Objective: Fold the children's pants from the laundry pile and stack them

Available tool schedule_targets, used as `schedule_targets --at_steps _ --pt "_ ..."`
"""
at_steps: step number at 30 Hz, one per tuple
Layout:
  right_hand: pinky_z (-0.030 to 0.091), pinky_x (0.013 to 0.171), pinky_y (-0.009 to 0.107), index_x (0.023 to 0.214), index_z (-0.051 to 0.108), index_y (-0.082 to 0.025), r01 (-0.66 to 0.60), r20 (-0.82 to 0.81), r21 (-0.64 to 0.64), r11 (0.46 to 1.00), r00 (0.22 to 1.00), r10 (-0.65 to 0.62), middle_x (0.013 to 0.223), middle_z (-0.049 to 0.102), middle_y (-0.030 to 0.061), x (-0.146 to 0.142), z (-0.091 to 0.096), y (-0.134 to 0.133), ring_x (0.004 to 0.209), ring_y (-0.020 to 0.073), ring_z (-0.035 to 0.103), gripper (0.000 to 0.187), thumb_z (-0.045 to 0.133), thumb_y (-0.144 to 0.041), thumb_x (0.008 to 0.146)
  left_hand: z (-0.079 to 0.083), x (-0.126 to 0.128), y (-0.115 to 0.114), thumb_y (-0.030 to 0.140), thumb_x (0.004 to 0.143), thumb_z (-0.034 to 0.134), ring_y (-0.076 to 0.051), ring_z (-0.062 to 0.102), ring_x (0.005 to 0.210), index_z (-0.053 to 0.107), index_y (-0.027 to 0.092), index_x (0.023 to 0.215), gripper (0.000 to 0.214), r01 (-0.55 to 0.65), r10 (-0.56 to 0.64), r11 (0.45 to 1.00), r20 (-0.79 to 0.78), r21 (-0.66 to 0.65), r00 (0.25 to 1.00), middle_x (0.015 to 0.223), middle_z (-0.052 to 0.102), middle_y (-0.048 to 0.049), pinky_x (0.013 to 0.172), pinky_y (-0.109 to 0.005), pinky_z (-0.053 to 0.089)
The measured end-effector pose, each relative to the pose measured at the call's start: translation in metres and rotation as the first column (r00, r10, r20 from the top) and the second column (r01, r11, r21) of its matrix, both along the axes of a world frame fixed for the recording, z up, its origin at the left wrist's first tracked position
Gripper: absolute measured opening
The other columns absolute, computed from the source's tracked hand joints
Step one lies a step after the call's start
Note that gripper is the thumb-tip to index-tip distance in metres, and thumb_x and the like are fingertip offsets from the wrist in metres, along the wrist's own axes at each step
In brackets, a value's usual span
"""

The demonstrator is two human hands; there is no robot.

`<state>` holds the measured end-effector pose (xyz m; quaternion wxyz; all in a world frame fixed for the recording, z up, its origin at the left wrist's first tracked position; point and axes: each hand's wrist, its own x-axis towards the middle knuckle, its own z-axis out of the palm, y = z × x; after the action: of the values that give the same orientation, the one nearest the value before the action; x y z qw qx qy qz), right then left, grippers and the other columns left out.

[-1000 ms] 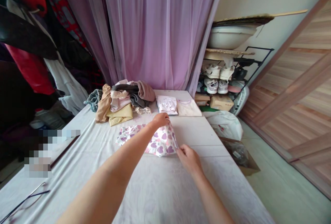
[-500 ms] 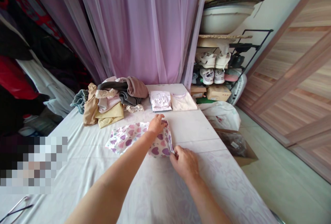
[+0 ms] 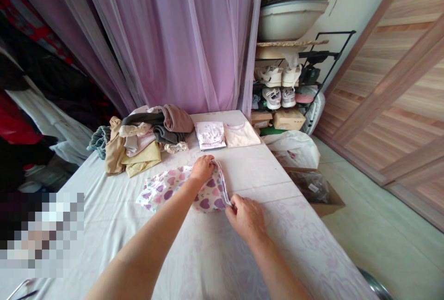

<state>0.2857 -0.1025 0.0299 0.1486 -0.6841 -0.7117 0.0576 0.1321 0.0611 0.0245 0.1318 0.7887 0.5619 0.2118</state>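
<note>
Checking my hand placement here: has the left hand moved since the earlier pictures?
Yes, slightly toward the person: the left hand sits farther from the folded pink garment.

Clothing pile [image 3: 138, 140], mixed colours. Folded pale garment [image 3: 209, 135]. Cream shirt [image 3: 242, 134]. Lilac sheer curtain [image 3: 173, 36]. Sneakers [image 3: 272, 76] on black metal rack [image 3: 328, 52]. White basin [image 3: 289, 20] above. Cardboard boxes [image 3: 289, 119]. White plastic bag [image 3: 294, 148].

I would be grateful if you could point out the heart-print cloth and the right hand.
Heart-print cloth [image 3: 210, 196], head view, on its folded part.
Right hand [image 3: 245, 217], head view, on its back.
</note>
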Motion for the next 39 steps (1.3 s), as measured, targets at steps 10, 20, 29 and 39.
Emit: schedule_targets --at_steps 10,20,29,39 --pt "0.026 0.062 0.029 0.077 0.063 -0.021 0.003 -0.016 -0.015 1.000 1.000 -0.003 0.069 0.068 0.0029 0.001 -0.003 0.001 0.065 0.0164 0.060 0.015 0.054 -0.028 0.087 0.016 -0.021 0.015 0.025 0.085 0.058 -0.022 0.066 0.099 0.073 0.021 0.092 0.016 0.063 -0.063 0.998 0.037 -0.017 0.997 0.100 0.073 -0.0057 0.095 -0.035 0.048" --pt "0.026 0.063 0.029 0.076 0.063 -0.021 0.001 -0.035 -0.006 1.000 0.999 -0.001 0.070 0.069 0.0029 0.002 -0.002 0.001 0.066 0.0157 0.060 0.016 0.054 -0.027 0.087 0.013 -0.025 0.012 0.012 0.081 0.050 -0.017 0.066 0.100 0.066 0.023 0.108 0.034 0.164 -0.155 0.980 0.088 -0.110 0.984 0.106 0.073 -0.0021 0.095 -0.030 0.050" --pt "0.026 0.062 0.028 0.077 0.063 -0.020 0.001 -0.032 -0.008 1.000 0.999 -0.002 0.069 0.069 0.0027 0.002 -0.001 0.001 0.065 0.0154 0.060 0.016 0.053 -0.027 0.088 0.007 -0.040 0.019 0.014 0.081 0.056 -0.020 0.063 0.110 0.074 0.026 0.107 0.034 0.314 -0.310 0.949 -0.135 0.007 0.941 0.116 0.069 -0.0053 0.103 -0.036 0.045" --pt "0.026 0.062 0.029 0.077 0.063 -0.020 -0.001 -0.037 -0.023 1.000 0.999 0.000 0.069 0.069 0.0027 0.003 0.001 0.001 0.064 0.0156 0.059 0.017 0.052 -0.028 0.088 0.015 -0.032 0.017 0.017 0.079 0.053 -0.022 0.062 0.108 0.074 0.022 0.099 0.029 0.280 -0.279 0.960 -0.104 -0.001 0.955 0.113 0.069 -0.0066 0.103 -0.035 0.044"
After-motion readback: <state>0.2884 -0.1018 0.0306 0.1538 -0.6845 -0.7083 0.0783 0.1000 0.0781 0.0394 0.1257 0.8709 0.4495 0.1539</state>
